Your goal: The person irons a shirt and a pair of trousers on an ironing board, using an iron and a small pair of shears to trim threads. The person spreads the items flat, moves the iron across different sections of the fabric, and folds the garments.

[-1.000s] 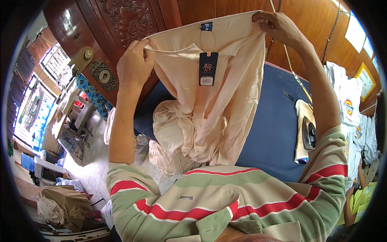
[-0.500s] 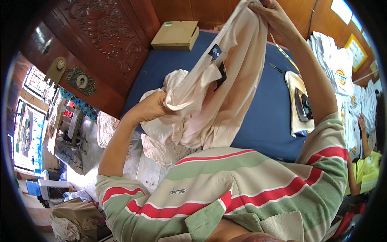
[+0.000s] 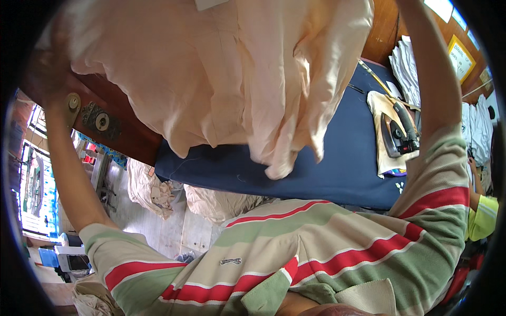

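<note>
A pale peach garment (image 3: 216, 79) hangs spread out in the air before me, its loose lower edge dangling above the blue-covered table (image 3: 337, 163). My left hand (image 3: 51, 71), smeared by motion and in shadow, is at the garment's left side by the dark wooden door; its fingers cannot be made out. The right forearm reaches up past the top edge of the picture, so my right hand is out of sight.
At the table's right, a clothes iron (image 3: 398, 134) lies on a cream cloth pad (image 3: 382, 105). Peach cloth (image 3: 216, 203) lies below the near edge. A carved door (image 3: 132, 131) stands left. Hanging white garments (image 3: 405, 71) and another person's yellow sleeve (image 3: 482, 216) are at right.
The garment has been lifted off the table and spread wide. My left hand has moved far left and up; my right hand has gone out at the top. The cardboard box is now hidden.
</note>
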Demonstrator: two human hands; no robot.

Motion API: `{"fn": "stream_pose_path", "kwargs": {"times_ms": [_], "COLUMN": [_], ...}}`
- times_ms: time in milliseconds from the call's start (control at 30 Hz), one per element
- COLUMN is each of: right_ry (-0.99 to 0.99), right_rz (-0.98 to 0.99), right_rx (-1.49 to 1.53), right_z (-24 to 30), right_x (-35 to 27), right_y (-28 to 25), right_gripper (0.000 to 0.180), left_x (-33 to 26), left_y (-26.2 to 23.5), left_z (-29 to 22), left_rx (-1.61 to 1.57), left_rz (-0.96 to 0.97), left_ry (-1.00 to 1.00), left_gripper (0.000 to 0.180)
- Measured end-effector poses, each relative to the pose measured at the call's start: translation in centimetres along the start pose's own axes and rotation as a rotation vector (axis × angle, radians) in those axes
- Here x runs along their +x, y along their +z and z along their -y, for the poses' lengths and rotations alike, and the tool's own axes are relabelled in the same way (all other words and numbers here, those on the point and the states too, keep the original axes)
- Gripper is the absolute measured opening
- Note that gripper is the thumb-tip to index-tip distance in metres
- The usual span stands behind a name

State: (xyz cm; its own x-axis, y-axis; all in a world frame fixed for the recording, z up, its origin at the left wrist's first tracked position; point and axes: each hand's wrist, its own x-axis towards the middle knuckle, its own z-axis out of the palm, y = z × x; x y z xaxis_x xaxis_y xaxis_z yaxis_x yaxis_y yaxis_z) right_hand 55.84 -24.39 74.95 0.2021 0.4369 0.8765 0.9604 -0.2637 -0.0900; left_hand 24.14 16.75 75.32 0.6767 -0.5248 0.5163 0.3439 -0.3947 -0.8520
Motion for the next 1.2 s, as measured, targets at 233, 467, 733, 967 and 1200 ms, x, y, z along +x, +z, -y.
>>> {"fn": "stream_pose_path", "kwargs": {"times_ms": [233, 467, 733, 967, 1200], "right_ry": [0.011, 0.233, 0.249, 0.087, 0.261], "right_rz": [0.183, 0.374, 0.352, 0.389, 0.672], "right_rx": [0.065, 0.521, 0.198, 0.197, 1.531], "right_z": [-5.9, -7.3, -2.4, -2.3, 20.6], "right_x": [-5.5, -6.6, -7.4, -11.3, -18.6], "right_y": [2.1, 0.2, -0.8, 3.7, 8.7], "right_gripper": [0.013, 0.009, 0.018, 0.037, 0.021], "left_x": [0.6, 0.1, -0.9, -7.0, -10.4], "left_y": [-4.4, -4.5, -3.6, -0.4, 6.5], "left_z": [-14.0, -12.8, -17.0, -21.6, 3.1], "left_rx": [-1.381, -1.479, -0.908, -1.26, -0.679], "left_rz": [0.224, 0.151, 0.034, -0.095, -0.011], "left_ry": [-0.593, -0.809, -1.221, -1.613, -1.274], "left_gripper": [0.047, 0.021, 0.019, 0.025, 0.033]}}
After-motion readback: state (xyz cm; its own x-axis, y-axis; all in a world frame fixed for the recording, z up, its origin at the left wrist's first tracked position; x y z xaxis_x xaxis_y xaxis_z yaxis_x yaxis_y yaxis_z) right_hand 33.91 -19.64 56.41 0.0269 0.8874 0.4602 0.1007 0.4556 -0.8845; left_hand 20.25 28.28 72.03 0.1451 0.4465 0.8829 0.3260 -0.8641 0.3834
